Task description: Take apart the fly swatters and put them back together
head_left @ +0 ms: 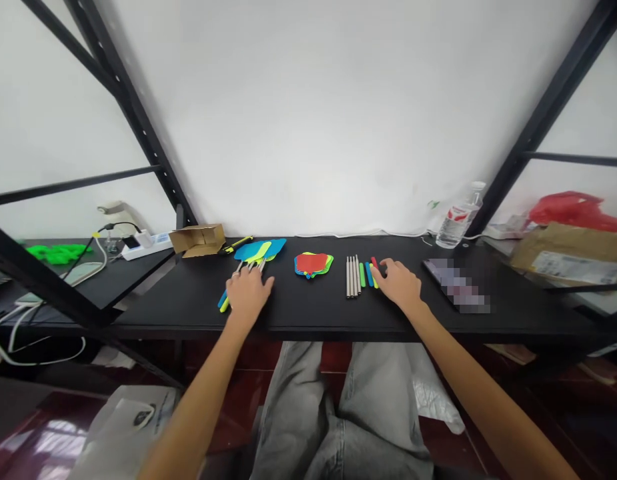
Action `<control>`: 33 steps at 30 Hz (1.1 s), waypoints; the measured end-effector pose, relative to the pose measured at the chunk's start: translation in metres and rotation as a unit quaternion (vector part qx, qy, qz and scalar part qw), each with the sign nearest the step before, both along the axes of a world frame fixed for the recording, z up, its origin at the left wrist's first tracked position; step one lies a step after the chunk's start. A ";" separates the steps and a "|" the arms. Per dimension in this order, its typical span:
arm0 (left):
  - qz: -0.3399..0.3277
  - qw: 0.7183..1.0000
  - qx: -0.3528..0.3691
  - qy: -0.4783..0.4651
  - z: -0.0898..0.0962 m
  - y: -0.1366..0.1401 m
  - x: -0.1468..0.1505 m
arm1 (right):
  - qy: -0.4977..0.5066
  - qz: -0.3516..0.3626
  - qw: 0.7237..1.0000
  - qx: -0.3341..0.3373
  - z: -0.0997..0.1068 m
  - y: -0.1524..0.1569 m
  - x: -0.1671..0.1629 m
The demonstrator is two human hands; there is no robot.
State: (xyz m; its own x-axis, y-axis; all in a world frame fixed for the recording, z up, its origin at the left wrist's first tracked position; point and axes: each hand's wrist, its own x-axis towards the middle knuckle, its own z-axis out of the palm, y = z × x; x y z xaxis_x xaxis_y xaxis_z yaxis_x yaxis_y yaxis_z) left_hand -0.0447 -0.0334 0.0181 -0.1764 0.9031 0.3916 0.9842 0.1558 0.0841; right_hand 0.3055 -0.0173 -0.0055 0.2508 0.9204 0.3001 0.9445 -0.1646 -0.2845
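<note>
My left hand (249, 292) lies palm down with fingers spread over several fly swatters, touching their metal rods. Their blue and yellow swatter heads (261, 251) fan out beyond my fingers, and blue and yellow handles (223, 303) stick out at the near left. In the middle sits a stack of loose swatter heads (312, 264), a red one on top. To its right several metal rods (353, 277) lie side by side. Beside them is a row of short coloured handles (369, 274). My right hand (399, 283) rests at that row's right end, fingers apart by the red and yellow handles.
An open cardboard box (198, 240) and a yellow-black cutter (238, 245) lie at the back left. A water bottle (458, 217) stands back right, with a blurred phone-like object (455, 285) nearer. Black metal posts (538, 100) frame the black table (308, 313); a power strip (147, 247) sits left.
</note>
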 end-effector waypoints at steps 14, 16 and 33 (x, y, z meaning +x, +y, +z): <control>0.041 0.995 -0.067 0.067 0.022 0.007 -0.027 | 0.083 0.002 0.995 0.049 0.008 -0.006 0.001; 0.066 0.995 -0.049 0.052 0.030 -0.001 -0.020 | 0.123 0.006 0.987 0.100 0.013 -0.011 -0.004; -0.277 0.891 -0.090 -0.348 0.013 -0.049 0.185 | 0.719 0.173 0.658 0.142 0.039 -0.005 -0.069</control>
State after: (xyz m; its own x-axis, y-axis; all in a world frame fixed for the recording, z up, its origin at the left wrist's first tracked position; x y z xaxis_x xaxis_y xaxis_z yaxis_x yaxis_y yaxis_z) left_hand 0.1405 -0.0826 0.0307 0.1723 0.9641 0.2019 0.6334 -0.2654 0.7269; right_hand 0.2362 -0.0222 0.0337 0.2535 0.9551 0.1534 -0.3676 0.2418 -0.8980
